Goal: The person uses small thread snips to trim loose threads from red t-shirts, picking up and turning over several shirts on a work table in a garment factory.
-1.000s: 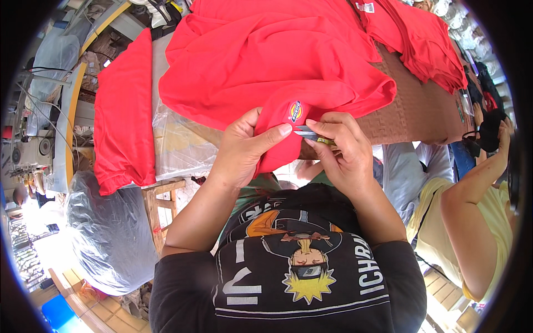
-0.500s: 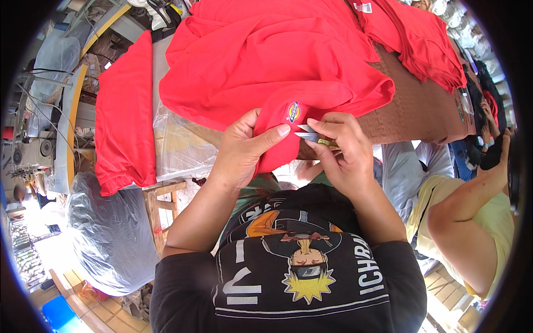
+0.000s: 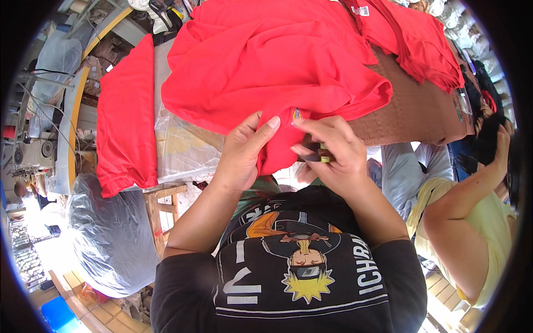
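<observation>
A red garment (image 3: pixel 266 66) is spread over the table's front edge, with a small colourful label patch (image 3: pixel 296 116) on its hanging part. My left hand (image 3: pixel 244 150) grips the cloth beside the patch, thumb on top. At the right of the patch my right hand (image 3: pixel 336 147) reaches its index finger to the label's edge. Thread snips (image 3: pixel 322 155) with dark blades and a yellow-green part sit in that hand, their tips near the cloth and partly blurred. The fabric under my left fingers is hidden.
Brown cloth (image 3: pixel 411 105) covers the table's right side. More red garments lie at the far right (image 3: pixel 411 39) and left (image 3: pixel 127 116). A plastic-wrapped bundle (image 3: pixel 111 233) stands at lower left, near a wooden stool (image 3: pixel 164 208). A person in yellow (image 3: pixel 466 233) sits close on the right.
My right index finger has moved onto the label patch, and the snips have turned lower within my right hand. The left hand has shifted slightly with the cloth, which now folds more around the patch.
</observation>
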A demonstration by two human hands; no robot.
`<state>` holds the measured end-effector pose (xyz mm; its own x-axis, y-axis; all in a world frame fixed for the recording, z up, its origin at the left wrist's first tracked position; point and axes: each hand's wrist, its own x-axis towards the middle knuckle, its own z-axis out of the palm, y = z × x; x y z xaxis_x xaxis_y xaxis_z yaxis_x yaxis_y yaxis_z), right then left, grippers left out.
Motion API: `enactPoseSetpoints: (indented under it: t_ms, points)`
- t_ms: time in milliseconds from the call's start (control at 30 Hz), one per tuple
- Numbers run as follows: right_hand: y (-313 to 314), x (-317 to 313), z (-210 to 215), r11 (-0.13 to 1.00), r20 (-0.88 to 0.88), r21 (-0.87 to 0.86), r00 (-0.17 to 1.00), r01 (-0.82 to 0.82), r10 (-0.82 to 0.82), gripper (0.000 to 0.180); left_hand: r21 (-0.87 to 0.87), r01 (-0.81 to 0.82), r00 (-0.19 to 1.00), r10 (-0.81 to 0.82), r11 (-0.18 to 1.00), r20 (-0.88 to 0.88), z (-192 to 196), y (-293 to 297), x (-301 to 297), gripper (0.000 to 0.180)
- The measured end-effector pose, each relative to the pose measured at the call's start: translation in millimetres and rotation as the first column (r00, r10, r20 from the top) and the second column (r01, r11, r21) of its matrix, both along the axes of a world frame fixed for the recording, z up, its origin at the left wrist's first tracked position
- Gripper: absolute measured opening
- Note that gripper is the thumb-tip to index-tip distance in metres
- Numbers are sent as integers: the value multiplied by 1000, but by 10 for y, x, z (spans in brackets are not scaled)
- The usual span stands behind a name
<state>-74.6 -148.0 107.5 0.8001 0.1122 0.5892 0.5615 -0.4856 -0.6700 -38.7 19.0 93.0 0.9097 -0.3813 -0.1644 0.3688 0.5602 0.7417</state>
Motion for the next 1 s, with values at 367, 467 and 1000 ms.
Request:
enactPoseSetpoints:
  t_ms: [367, 467, 1000]
  points:
    - [-37, 66, 83, 984, -113, 53, 978, -172, 177, 35, 13, -12, 1000, 12, 1000, 8, 12, 31, 17, 26]
    - [-43, 108, 43, 980, -1, -165, 994, -108, 109, 29, 87, 33, 999, -34, 996, 11, 6, 42, 18, 26]
    - [-208, 271, 176, 990, -129, -139, 991, 2, -20, 41, 429, 84, 951, -200, 899, 234, 297, 206, -4, 21]
